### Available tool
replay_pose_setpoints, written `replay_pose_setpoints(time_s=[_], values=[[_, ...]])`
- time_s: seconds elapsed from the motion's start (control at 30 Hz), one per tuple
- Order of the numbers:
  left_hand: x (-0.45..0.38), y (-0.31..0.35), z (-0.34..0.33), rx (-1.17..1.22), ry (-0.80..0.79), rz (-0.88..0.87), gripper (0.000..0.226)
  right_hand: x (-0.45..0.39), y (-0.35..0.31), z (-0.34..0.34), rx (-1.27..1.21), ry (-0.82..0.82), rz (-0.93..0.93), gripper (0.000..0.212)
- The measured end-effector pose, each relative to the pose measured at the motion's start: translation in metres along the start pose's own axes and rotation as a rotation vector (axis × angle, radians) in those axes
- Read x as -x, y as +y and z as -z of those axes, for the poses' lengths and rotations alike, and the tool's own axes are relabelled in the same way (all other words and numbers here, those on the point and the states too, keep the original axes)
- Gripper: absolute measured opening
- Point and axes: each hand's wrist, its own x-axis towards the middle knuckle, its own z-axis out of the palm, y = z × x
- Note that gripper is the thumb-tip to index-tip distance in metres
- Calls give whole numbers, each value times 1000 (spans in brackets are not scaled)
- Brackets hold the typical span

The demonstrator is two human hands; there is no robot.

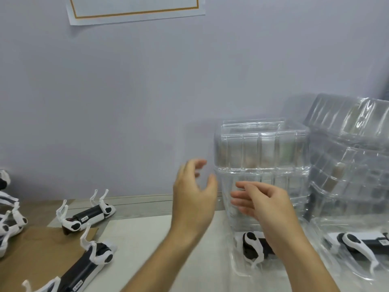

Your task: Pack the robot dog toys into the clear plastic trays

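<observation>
A stack of clear plastic trays [262,152] stands against the wall at centre right. My left hand [192,197] is raised just left of the stack, fingers spread and holding nothing. My right hand [263,202] is in front of the stack's lower part, fingers extended, not gripping anything. Below my right forearm a black-and-white robot dog toy [251,246] lies in a clear tray [237,268] on the table. Another packed toy [357,244] lies in a tray [328,226] at the right. Loose toys lie at the left: one [86,217] near the wall, one [84,268] nearer me.
A second, leaning stack of clear trays [349,157] fills the far right. More toys [8,220] crowd the left edge. Brown cardboard [37,256] lies under the left toys, white sheet [147,239] covers the table centre. A paper notice [134,7] hangs on the wall.
</observation>
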Motion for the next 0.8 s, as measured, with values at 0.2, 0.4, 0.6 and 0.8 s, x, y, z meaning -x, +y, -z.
replay_pose_setpoints(time_s=[0.2,0.4,0.6,0.8], values=[[-72,68,-16,-521,-347,-611,45,-2,-4,0,-274,156,-57,21],[-95,76,-43,-708,-602,-542,34,-2,-2,0,-437,198,-53,25],[-100,78,-31,-432,-614,-456,15,-3,-3,-7,-504,189,18,34],[-105,89,-15,-386,-615,-408,23,0,-8,-12,-485,137,140,52]])
